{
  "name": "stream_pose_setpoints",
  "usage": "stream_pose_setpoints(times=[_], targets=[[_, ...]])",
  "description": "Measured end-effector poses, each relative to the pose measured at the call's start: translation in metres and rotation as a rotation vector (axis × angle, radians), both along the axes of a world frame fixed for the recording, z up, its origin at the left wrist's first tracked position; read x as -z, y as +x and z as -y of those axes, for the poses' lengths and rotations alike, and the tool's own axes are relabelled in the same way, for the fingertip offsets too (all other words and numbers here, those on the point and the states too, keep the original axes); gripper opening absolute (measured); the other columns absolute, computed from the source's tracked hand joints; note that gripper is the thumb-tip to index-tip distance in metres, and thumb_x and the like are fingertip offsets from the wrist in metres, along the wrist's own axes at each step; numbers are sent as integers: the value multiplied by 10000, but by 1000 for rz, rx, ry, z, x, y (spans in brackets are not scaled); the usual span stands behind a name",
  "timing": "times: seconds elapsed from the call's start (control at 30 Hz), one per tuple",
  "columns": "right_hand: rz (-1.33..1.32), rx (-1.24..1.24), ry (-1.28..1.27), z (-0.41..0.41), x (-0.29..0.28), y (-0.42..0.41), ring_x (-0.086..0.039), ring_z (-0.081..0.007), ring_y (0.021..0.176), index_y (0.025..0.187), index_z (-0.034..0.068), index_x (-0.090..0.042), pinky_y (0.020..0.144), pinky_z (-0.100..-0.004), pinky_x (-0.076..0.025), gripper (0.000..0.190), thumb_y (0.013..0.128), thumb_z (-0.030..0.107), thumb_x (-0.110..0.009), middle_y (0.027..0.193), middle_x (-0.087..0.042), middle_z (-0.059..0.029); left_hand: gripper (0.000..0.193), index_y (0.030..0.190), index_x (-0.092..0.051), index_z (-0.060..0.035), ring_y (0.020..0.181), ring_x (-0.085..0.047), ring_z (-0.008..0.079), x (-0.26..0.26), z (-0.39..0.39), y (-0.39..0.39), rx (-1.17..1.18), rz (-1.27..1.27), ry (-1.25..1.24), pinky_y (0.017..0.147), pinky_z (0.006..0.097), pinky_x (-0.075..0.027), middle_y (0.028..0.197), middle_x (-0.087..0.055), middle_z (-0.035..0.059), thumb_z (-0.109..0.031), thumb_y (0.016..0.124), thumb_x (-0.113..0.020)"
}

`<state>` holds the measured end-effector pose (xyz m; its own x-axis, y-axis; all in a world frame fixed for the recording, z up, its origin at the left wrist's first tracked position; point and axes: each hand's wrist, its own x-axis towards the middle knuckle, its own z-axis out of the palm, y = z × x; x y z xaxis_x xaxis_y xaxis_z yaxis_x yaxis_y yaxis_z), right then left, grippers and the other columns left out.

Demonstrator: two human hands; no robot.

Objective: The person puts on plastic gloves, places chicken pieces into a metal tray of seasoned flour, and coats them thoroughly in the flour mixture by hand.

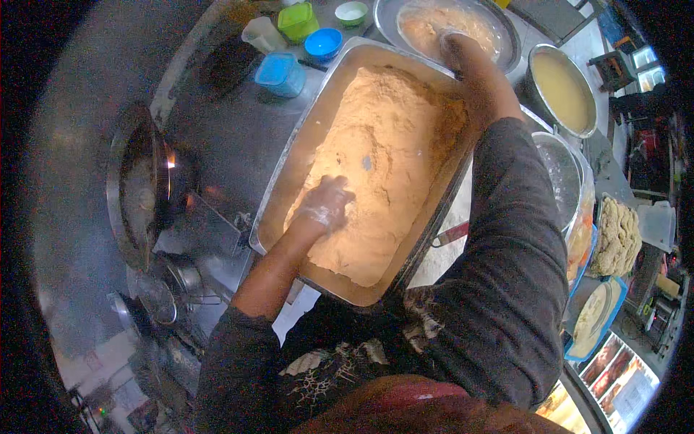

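A deep rectangular metal tray (pixel 264 212) lies before me, holding a broad heap of pale orange flour-like powder (pixel 374 163). My left hand (pixel 327 205), dusted with powder, is blurred over the lower left part of the heap; whether its fingers hold anything does not show. Beyond the tray's far right corner, my right hand (pixel 458 51) reaches into a round metal basin (pixel 512 40) of cloudy liquid with pale pieces in it. Its fingers are partly hidden at the rim of what looks like a clear round container.
A wok (pixel 138 187) sits at a lit burner on the left. Plastic tubs, including a blue one (pixel 281 74), and a blue bowl (pixel 323 43) stand behind the tray. To the right are a pot of yellowish liquid (pixel 564 92) and a block of dough-like food (pixel 616 237).
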<state>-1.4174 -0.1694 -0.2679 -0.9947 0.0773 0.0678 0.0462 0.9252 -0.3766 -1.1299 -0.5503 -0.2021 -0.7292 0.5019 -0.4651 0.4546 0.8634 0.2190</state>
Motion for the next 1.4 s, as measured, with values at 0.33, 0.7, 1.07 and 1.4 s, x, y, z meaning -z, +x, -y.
stream_pose_setpoints(times=[0.33,0.7,1.07,1.4], targets=[[4,-202,-361,-1,-6,2,-566,-343,1055,1025,95,-650,891,-406,-451,374,789,381,-600,1071,-626,-141,459,1119,-581,-118,1197,-400,322,-10,50,68,158,103,-60,1001,423,-350,1272,-459,136,-322,711,-634],[57,-210,-497,-4,27,5,-564,-290,886,943,72,-661,746,-374,-438,284,770,285,-583,941,-628,-125,769,1352,-378,-219,1313,-257,348,-47,-10,54,28,74,32,1016,529,-293,1417,-269,182,-408,688,-718],[19,-142,-651,-20,42,-33,-561,-233,701,852,47,-672,585,-338,-423,198,749,179,-565,797,-631,-106,710,1353,-390,-259,1357,-156,368,29,-50,61,122,87,-226,1006,566,-298,1455,-230,143,-291,717,-702],[-130,-82,-804,-35,5,-61,-559,-180,533,770,25,-682,440,-305,-410,152,730,82,-548,667,-634,-89,487,1176,-526,-144,1158,-420,348,35,25,63,21,32,-92,952,438,-390,1167,-511,144,-298,730,-651]])
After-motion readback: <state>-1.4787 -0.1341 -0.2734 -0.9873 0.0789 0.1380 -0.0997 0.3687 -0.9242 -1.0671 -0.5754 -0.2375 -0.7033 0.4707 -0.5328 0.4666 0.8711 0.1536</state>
